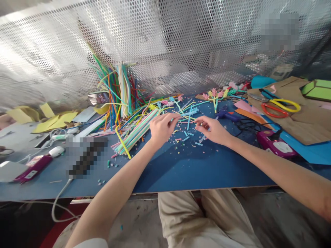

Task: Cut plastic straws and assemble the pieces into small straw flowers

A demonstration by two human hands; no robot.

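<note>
The blue table point(181, 172) carries a big sheaf of coloured straws point(134, 132) lying to the left of both hands. Cardboard point(305, 120) with scissors point(280, 106) sits at far right. The left hand point(161, 129) and the right hand point(213, 130) meet mid-table, each grip pinched on a thin straw piece point(188, 120) stretched between them, above scattered cut bits point(184, 137).

straws point(134, 132) left, scissors point(280, 106) right
</note>
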